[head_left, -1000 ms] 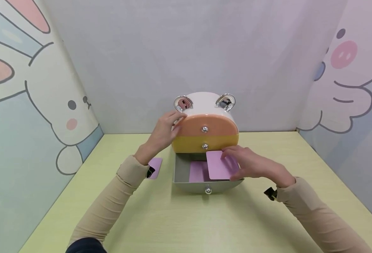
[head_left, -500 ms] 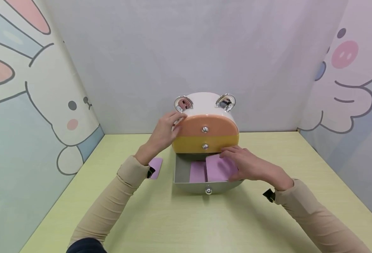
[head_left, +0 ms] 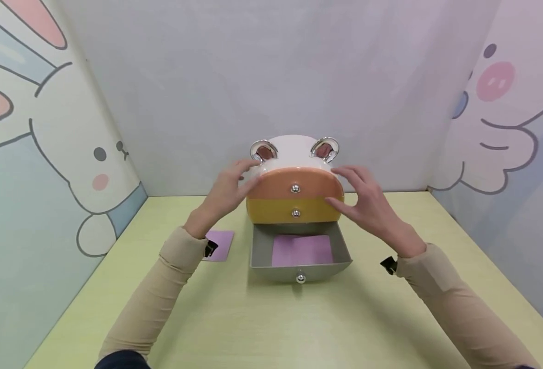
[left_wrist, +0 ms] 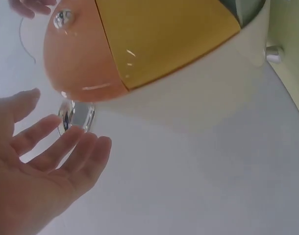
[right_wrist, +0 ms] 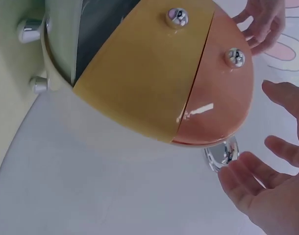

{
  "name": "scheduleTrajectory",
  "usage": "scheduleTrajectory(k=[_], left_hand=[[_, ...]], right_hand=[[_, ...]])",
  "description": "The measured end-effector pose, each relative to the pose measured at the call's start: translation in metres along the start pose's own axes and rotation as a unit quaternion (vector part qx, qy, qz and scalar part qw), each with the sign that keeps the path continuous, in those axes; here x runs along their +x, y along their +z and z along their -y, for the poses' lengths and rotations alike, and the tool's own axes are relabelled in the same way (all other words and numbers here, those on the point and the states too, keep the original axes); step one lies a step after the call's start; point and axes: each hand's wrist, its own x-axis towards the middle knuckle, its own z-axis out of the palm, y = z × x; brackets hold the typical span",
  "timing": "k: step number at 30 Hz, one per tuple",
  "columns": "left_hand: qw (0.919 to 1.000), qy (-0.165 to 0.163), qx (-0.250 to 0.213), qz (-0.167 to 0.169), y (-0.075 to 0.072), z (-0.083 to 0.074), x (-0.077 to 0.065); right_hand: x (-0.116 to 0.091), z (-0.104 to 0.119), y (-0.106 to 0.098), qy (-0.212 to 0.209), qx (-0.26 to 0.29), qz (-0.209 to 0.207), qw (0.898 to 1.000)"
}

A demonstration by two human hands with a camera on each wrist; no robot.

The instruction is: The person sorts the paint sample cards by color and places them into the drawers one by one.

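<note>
A small drawer cabinet with a white top (head_left: 292, 151) and two silver ears stands at the back of the table. Its orange drawer (head_left: 273, 183) and yellow drawer (head_left: 271, 210) are closed, while the grey bottom drawer (head_left: 271, 273) is pulled out. Pink-purple cards (head_left: 306, 251) lie overlapping inside the grey drawer. My left hand (head_left: 224, 192), fingers relaxed, is beside the cabinet's upper left side. On the upper right, my right hand (head_left: 372, 207) has its fingers spread near the orange and yellow drawers. Both hands hold nothing; the wrist views show them apart from the cabinet.
Another pink-purple card (head_left: 221, 245) lies on the pale table (head_left: 290, 328), left of the grey drawer and partly behind the left wrist. A grey-white wall (head_left: 207, 102) rises behind the cabinet, with cartoon panels on both sides.
My right hand let go of a pink-purple card, which now lies in the grey drawer, and rose to the cabinet's right side. The left hand shifted slightly away from the cabinet.
</note>
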Motion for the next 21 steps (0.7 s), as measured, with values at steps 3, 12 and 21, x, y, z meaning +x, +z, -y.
scheduleTrajectory(k=[3, 12, 21], left_hand=[[0.9996, -0.026, -0.005, 0.001, -0.010, 0.013, -0.008], [0.9522, -0.225, 0.095, 0.184, -0.014, 0.078, -0.056], [0.8559, -0.384, 0.176, 0.298, 0.015, 0.095, -0.096]], right_hand=[[0.009, -0.008, 0.005, 0.016, -0.019, -0.021, 0.999], [0.011, -0.031, 0.017, 0.047, -0.018, -0.006, 0.999], [0.010, -0.036, 0.023, 0.053, -0.001, -0.004, 0.999]])
